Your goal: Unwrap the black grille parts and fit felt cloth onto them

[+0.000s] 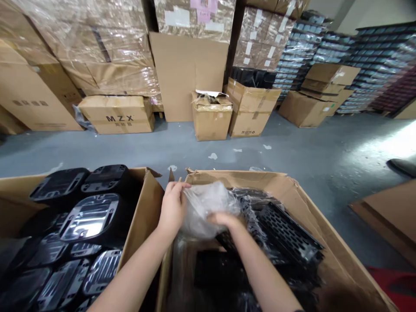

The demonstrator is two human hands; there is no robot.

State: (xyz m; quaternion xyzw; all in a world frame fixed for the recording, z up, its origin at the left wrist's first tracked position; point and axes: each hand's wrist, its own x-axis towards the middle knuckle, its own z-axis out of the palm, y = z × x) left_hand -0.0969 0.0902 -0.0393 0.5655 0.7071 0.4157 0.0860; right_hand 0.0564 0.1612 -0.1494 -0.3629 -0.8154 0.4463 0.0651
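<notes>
My left hand [173,207] pinches the upper edge of a crumpled clear plastic bag [208,203] over the right cardboard box [302,195]. My right hand [224,220] is pushed into the same bag from below, its fingers hidden in the plastic. Black slotted plastic parts [286,234] lie piled in that box, right beside the bag. The left cardboard box [146,203] holds several black moulded housings [89,216], some wrapped in shiny film.
Grey concrete floor [292,151] lies beyond the boxes. Stacked, film-wrapped cartons [107,56] line the back wall, with smaller boxes [212,116] in front. Stacks of dark trays [373,60] stand at the back right. Flat cardboard [390,216] lies at the right.
</notes>
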